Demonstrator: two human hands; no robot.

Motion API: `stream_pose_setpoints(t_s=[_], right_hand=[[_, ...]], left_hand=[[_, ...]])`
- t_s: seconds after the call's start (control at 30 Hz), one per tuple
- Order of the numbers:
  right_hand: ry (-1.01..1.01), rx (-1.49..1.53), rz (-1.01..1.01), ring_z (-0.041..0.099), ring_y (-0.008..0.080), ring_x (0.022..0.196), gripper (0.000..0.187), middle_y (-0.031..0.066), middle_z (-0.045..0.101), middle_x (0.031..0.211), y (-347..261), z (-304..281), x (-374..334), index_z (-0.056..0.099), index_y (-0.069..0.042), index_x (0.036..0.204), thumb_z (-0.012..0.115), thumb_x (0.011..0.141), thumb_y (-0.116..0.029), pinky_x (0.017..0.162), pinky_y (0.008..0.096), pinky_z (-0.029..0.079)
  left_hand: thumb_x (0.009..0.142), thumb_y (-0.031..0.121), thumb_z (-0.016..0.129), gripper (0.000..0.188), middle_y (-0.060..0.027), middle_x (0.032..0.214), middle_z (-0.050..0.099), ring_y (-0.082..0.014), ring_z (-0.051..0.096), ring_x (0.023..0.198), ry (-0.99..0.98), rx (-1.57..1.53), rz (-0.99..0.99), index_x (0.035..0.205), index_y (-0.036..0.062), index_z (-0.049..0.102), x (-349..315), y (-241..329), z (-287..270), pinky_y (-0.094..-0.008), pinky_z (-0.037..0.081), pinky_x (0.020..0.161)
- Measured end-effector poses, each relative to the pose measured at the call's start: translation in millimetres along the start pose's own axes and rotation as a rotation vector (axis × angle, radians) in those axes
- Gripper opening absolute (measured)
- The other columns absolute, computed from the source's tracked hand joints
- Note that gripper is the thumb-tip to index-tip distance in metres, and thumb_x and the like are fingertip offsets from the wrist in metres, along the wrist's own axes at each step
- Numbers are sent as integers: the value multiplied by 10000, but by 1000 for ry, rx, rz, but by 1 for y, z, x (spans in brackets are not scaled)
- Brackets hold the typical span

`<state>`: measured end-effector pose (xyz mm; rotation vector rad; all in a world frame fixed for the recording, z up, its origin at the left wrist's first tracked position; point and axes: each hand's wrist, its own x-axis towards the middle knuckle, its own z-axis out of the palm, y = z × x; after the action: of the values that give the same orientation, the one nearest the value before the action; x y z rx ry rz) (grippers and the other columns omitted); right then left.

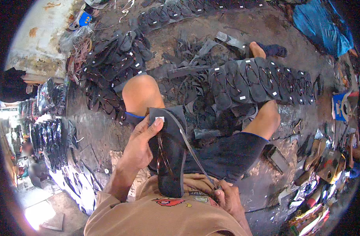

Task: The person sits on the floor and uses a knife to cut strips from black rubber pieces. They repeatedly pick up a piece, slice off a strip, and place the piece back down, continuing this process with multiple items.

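Observation:
My left hand (138,143) grips a black flip-flop (172,157) along its left edge, thumb by a small white sticker at the upper end. The flip-flop stands lengthwise over my lap, its lower end against my brown shirt. From its upper end a long thin grey strip (193,154) curves past the sole's right edge down to my right hand (227,196). The fingers of that hand are closed on the strip's lower end, near my waist. Whether the strip is trimmed rubber or a blade, I cannot tell.
Flip-flops (246,80) lie in a row beyond my right leg, with another row (168,15) at the far edge. A heap of flip-flops (117,51) is at the far left. Black scraps (191,86) cover the floor between. A dark block (276,158) lies at right.

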<state>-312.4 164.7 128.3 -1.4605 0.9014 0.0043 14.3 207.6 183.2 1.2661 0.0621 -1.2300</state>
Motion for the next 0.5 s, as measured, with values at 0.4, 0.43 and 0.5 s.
stream_pose_setpoints(t_s=[0.4, 0.43, 0.5], right_hand=[[-199, -335, -430, 686, 467, 859, 380, 272, 691, 886, -113, -47, 175, 631, -48, 1278, 480, 1081, -336, 711, 503, 518], [-238, -399, -407, 694, 456, 872, 426, 261, 714, 913, -118, -45, 187, 616, -51, 1341, 467, 1088, -361, 733, 495, 534], [-275, -402, -523, 696, 452, 874, 432, 266, 719, 919, -125, -42, 212, 612, -41, 1339, 475, 1086, -364, 749, 495, 539]], left_hand=[[999, 267, 725, 370, -27, 1120, 678, -116, 625, 1040, -99, 547, -56, 1250, 25, 601, 22, 28, -3, -308, 523, 930], [999, 273, 725, 381, -29, 1127, 676, -115, 623, 1046, -95, 537, -67, 1258, 24, 597, 22, 28, -5, -309, 523, 932], [999, 284, 725, 404, -32, 1141, 671, -114, 618, 1058, -108, 520, -78, 1275, 21, 589, 27, 28, -5, -310, 523, 936]])
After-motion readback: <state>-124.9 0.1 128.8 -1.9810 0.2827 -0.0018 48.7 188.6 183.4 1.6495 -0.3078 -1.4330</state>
